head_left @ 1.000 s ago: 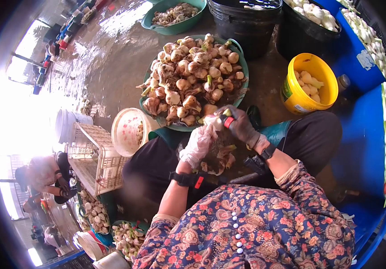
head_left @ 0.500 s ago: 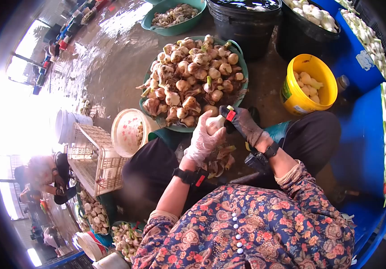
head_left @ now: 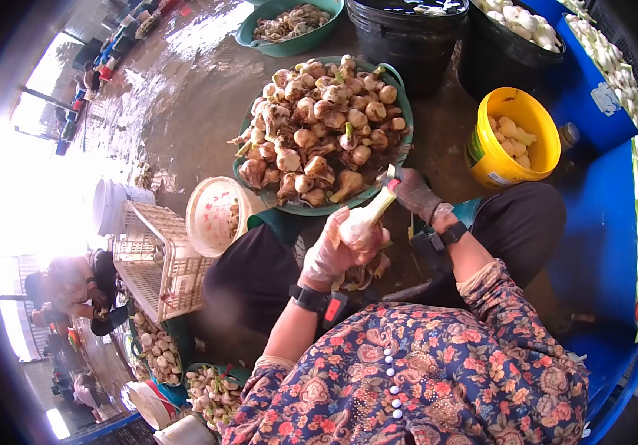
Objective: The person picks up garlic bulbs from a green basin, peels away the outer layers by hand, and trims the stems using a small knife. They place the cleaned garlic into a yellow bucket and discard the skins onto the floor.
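My left hand (head_left: pixel 328 256), in a thin clear glove, is wrapped round a garlic bulb (head_left: pixel 362 231) whose thick pale green stem points up and to the right. At the stem's upper end is my right hand (head_left: pixel 415 194) in a dark glove, its fingers closed on a small tool with a red part (head_left: pixel 394 185); the rest of that tool is hidden. Just beyond both hands, a green basin (head_left: pixel 406 141) is heaped with brownish garlic bulbs (head_left: pixel 311 122). Garlic peelings (head_left: pixel 367 276) lie below my hands, between the legs.
A yellow bucket (head_left: pixel 481 152) with peeled bulbs stands right, beside blue containers (head_left: pixel 593 230). Black tubs (head_left: pixel 408 37) and a green bowl (head_left: pixel 289 48) are beyond the basin. On the left are a white bucket (head_left: pixel 202 222), a crate (head_left: pixel 141 278) and another person (head_left: pixel 74 285).
The bulb in my left hand now shows a long stem and dirtier skin, unlike the pale one before. My left hand has come slightly nearer and turned; my right hand has shifted slightly right.
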Motion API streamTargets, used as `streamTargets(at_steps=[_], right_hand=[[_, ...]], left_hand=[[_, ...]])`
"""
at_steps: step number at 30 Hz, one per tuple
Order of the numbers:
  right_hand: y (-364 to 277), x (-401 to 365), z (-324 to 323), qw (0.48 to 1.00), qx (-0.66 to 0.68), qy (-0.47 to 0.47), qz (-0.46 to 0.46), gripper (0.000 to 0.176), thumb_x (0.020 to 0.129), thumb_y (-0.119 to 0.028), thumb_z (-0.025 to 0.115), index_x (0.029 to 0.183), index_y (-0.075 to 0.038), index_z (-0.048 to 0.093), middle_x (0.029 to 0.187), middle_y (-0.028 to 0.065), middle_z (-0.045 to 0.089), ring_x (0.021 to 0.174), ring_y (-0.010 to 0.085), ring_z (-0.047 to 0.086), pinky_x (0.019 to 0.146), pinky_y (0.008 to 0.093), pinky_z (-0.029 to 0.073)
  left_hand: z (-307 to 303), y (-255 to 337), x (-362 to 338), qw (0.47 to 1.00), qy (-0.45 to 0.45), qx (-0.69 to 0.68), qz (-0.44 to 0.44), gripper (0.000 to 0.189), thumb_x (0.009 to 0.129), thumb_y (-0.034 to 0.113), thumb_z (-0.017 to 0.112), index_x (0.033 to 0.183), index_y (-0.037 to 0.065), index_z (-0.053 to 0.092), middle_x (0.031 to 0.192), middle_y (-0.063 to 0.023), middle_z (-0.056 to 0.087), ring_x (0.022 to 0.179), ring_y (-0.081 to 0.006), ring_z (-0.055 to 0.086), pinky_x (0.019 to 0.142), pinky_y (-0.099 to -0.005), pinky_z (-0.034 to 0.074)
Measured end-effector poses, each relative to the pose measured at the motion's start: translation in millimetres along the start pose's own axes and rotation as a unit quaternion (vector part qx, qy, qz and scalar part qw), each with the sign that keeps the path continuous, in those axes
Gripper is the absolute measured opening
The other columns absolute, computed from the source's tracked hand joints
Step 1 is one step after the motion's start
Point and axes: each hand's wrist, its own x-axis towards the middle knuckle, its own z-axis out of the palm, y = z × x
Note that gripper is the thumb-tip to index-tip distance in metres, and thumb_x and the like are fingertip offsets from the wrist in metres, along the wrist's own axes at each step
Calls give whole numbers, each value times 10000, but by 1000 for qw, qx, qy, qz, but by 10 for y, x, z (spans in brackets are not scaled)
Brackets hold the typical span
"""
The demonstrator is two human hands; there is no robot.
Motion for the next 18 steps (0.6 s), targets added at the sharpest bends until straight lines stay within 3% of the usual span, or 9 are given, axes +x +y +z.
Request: streamTargets(at_steps=[2, 5, 8, 10, 12, 13, 14, 16, 18], right_hand=[[439, 79, 171, 986, 119, -76, -94, 481, 880, -357, 586, 1212, -22, 492, 972, 105, 614, 900, 170, 568, 806, 304, 457], [-292, -257, 127, 936, 328, -83, 95, 551, 889, -525, 508, 1203, -72, 494, 934, 94, 594, 868, 140, 565, 757, 302, 492], [-563, -476, 98, 846, 441, -199, 225, 538, 899, -513, 497, 1216, -79, 494, 969, 83, 590, 869, 110, 563, 733, 308, 505], [-433, -494, 150, 967, 148, -168, -121, 481, 874, -361, 565, 1238, -56, 485, 1045, 67, 592, 922, 118, 568, 790, 289, 487], [-358, -502, 131, 966, 128, -133, -182, 474, 823, -146, 659, 1251, -44, 483, 1102, 41, 580, 977, 120, 561, 852, 285, 462], [-404, -436, 167, 934, 300, -140, -133, 464, 832, -127, 639, 1253, -21, 476, 1094, 46, 582, 980, 116, 544, 847, 267, 460], [-417, -394, 178, 954, 270, -83, -103, 465, 830, -123, 641, 1252, -19, 476, 1094, 47, 582, 978, 119, 545, 846, 267, 461], [-386, -313, 206, 977, 207, 34, -42, 468, 825, -114, 644, 1250, -14, 477, 1094, 48, 581, 973, 124, 546, 844, 268, 464], [-347, -285, 232, 983, 148, 55, -97, 487, 797, -118, 670, 1236, -17, 486, 1090, 73, 584, 981, 138, 552, 862, 278, 457]], left_hand=[[-46, -62, 91, 997, 64, -24, 47, 632, 881, 528, 417, 1248, 15, 466, 998, -168, 611, 732, -173, 587, 572, -257, 461], [-264, -59, 167, 989, 45, -35, 138, 537, 891, 429, 470, 1243, 24, 462, 1089, -148, 591, 811, -190, 595, 685, -313, 479], [-188, -151, 295, 957, 153, 30, 245, 532, 879, 375, 512, 1265, 15, 444, 1126, -131, 567, 804, -179, 584, 710, -309, 475], [-172, -136, 215, 928, 183, 233, 224, 567, 844, 243, 541, 1345, 27, 388, 1165, -81, 539, 994, -151, 529, 862, -266, 414], [-348, -50, 189, 886, 166, 381, 205, 612, 750, 137, 606, 1315, -9, 424, 1281, -107, 475, 1149, -219, 474, 978, -300, 362], [-377, 7, 148, 889, 174, 368, 208, 614, 761, 151, 583, 1330, -4, 415, 1280, -111, 485, 1155, -220, 474, 980, -303, 359], [-401, 67, 107, 892, 182, 355, 213, 616, 772, 165, 561, 1345, 1, 406, 1280, -115, 495, 1161, -221, 475, 983, -306, 356], [-147, 237, 14, 932, 214, 236, 171, 563, 847, 197, 552, 1353, 10, 389, 1252, -62, 517, 1054, -155, 550, 909, -289, 388], [-150, 260, 89, 894, 269, 334, 130, 429, 870, 235, 614, 1225, 6, 539, 1027, -50, 627, 870, -110, 602, 750, -239, 439]])
